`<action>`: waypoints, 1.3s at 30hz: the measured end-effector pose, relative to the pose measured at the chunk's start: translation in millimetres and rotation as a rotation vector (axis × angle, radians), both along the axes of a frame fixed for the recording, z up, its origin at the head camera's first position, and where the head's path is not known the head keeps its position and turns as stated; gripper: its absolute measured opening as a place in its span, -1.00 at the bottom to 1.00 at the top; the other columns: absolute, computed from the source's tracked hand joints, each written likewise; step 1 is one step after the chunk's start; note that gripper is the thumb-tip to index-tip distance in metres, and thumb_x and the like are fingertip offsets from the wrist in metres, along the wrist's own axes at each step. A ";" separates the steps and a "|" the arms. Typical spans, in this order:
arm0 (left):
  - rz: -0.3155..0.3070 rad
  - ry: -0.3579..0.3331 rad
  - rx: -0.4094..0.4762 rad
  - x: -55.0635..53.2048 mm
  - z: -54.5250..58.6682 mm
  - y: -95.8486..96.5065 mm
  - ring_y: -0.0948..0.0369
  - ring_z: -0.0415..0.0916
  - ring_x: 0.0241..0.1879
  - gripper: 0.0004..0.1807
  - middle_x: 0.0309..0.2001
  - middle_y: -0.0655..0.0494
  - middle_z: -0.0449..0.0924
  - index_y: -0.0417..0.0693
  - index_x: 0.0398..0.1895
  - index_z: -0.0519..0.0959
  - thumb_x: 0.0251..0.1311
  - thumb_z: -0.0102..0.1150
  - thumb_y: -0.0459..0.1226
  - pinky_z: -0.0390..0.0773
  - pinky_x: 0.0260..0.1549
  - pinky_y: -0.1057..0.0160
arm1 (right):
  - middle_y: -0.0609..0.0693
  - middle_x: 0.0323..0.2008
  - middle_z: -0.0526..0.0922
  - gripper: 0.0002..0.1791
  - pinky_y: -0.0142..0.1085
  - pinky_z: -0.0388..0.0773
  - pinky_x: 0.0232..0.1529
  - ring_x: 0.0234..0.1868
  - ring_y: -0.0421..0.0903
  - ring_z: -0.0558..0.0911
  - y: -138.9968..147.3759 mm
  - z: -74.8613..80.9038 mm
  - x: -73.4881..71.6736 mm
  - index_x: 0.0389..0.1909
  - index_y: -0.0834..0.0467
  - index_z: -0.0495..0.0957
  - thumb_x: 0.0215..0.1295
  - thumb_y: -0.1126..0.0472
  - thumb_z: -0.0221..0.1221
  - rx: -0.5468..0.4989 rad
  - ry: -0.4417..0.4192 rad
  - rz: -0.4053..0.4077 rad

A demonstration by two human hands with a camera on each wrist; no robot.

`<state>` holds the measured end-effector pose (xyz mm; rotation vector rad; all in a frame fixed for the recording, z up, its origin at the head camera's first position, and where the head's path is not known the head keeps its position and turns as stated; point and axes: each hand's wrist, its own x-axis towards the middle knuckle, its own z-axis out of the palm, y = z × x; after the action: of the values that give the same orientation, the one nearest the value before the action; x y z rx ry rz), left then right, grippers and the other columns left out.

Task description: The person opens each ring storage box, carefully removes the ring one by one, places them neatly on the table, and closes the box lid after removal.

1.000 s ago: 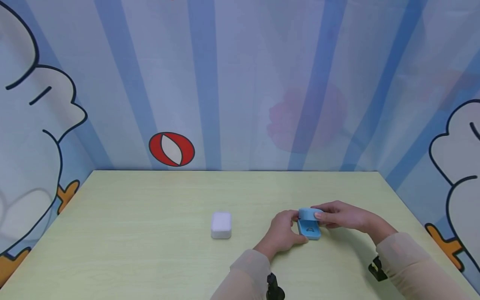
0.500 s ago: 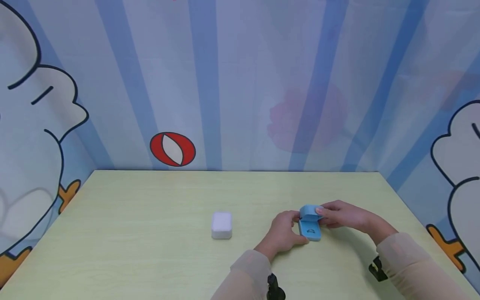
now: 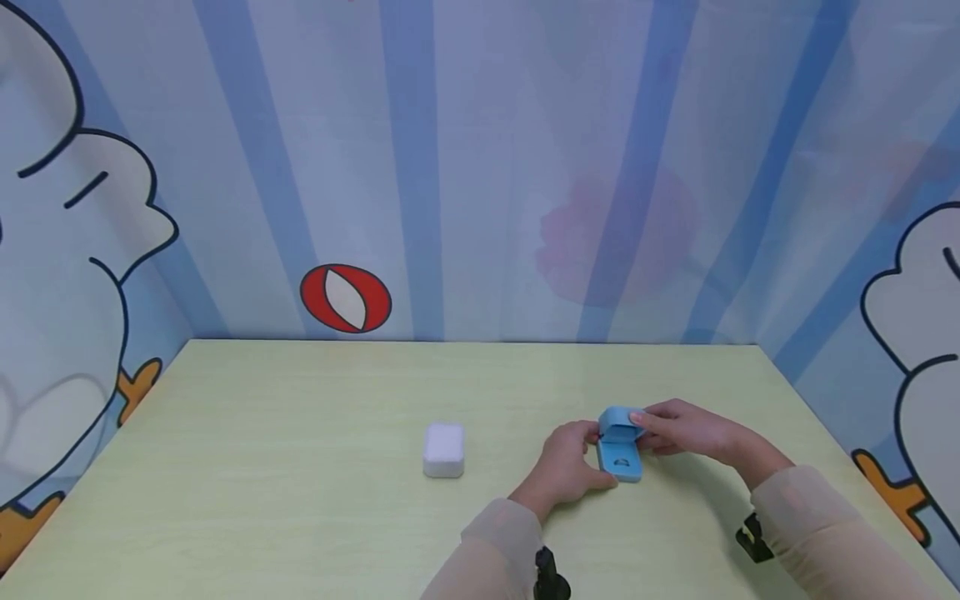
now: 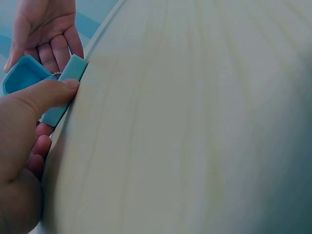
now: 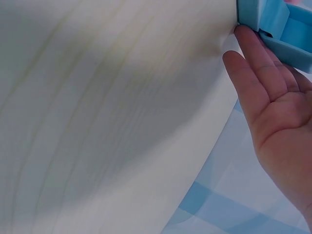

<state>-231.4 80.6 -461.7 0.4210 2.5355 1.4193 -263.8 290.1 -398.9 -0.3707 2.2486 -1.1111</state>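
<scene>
Both hands (image 4: 17, 136) on blue box (image 4: 73, 69); lid (image 4: 24, 75) up, ring (image 4: 56, 73) inside.

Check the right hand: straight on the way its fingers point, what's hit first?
The raised lid of the blue box; the right hand touches it, so no gap. Beyond, probably the left hand's fingers, though depth there is unclear.

One left-hand grip (image 3: 562, 465) and one right-hand grip (image 3: 688, 429) in front of me, two pale sleeves (image 3: 825, 517), two black wrist pieces (image 3: 551, 577), one blue box (image 3: 618, 427), one ring (image 3: 622, 462), one whitish block (image 3: 443, 448), one worktop (image 3: 300, 450), one red-and-white printed ball (image 3: 346, 298)
</scene>
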 end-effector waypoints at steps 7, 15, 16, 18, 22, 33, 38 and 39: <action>0.007 -0.017 0.006 -0.2 2.3 0.5 0.22 0.45 -0.06 -0.21 -0.03 0.18 0.52 -0.06 0.26 0.37 -0.12 0.49 -0.18 0.49 -0.03 0.29 | 0.40 0.13 0.48 -0.27 0.01 0.51 0.07 0.13 0.23 0.53 -2.1 0.3 0.7 0.27 0.51 0.21 0.46 -0.09 -0.12 0.012 0.032 -0.029; 0.017 -0.039 0.025 -0.7 3.9 -1.1 0.20 0.47 -0.02 -0.10 -0.01 0.20 0.53 -0.01 0.35 0.27 -0.13 0.49 -0.19 0.51 -0.02 0.25 | 0.37 0.09 0.53 -0.27 0.01 0.52 0.05 0.10 0.20 0.57 -4.5 -1.0 -1.3 0.26 0.49 0.24 0.45 -0.11 -0.13 0.029 0.051 -0.040; 0.018 -0.042 0.027 -0.7 4.1 -1.2 0.20 0.47 -0.02 -0.10 -0.01 0.21 0.53 0.00 0.35 0.27 -0.13 0.49 -0.19 0.51 -0.02 0.25 | 0.36 0.08 0.54 -0.27 0.01 0.52 0.05 0.10 0.20 0.57 -5.0 -0.9 -1.0 0.26 0.49 0.24 0.45 -0.11 -0.13 0.031 0.054 -0.042; 0.020 -0.047 0.030 -0.6 4.1 -1.3 0.21 0.46 -0.03 -0.10 -0.02 0.22 0.52 0.02 0.34 0.27 -0.13 0.50 -0.19 0.51 -0.03 0.25 | 0.36 0.08 0.54 -0.28 0.02 0.52 0.05 0.10 0.20 0.57 -5.8 -0.7 -0.3 0.26 0.48 0.25 0.45 -0.11 -0.13 0.033 0.058 -0.044; 0.024 -0.054 0.037 0.1 3.5 -1.6 0.22 0.45 -0.05 -0.10 -0.04 0.24 0.51 0.04 0.34 0.28 -0.15 0.51 -0.17 0.51 -0.05 0.26 | 0.35 0.07 0.55 -0.27 0.01 0.52 0.04 0.10 0.20 0.57 -7.2 -0.9 1.6 0.25 0.48 0.26 0.45 -0.12 -0.14 0.035 0.064 -0.049; 0.046 -0.069 0.059 1.8 2.0 -1.2 0.20 0.45 -0.05 -0.12 -0.06 0.26 0.49 0.10 0.33 0.29 -0.13 0.49 -0.07 0.53 -0.06 0.24 | 0.35 0.07 0.55 -0.28 -0.02 0.56 0.00 0.04 0.18 0.61 -11.3 2.3 6.6 0.24 0.49 0.28 0.45 -0.12 -0.13 0.046 0.092 -0.079; 0.042 -0.057 0.050 -0.4 -0.4 -0.2 0.20 0.46 -0.05 -0.12 -0.07 0.25 0.50 0.10 0.33 0.29 -0.13 0.49 -0.07 0.52 -0.05 0.25 | 0.34 0.04 0.56 -0.31 -0.05 0.60 -0.07 -0.03 0.15 0.65 -11.4 6.3 8.3 0.22 0.48 0.30 0.43 -0.09 -0.07 0.055 0.125 -0.098; 0.042 -0.056 0.048 -0.6 -0.5 -0.3 0.20 0.47 -0.05 -0.12 -0.06 0.25 0.50 0.10 0.33 0.29 -0.13 0.49 -0.07 0.52 -0.04 0.25 | 0.34 0.04 0.56 -0.31 -0.05 0.60 -0.08 -0.04 0.14 0.66 -10.9 6.0 7.7 0.22 0.48 0.30 0.43 -0.09 -0.07 0.054 0.128 -0.100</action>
<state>-232.0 80.4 -462.2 0.3331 2.4841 1.4881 -256.1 279.1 -392.9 -0.3180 2.4275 -1.1024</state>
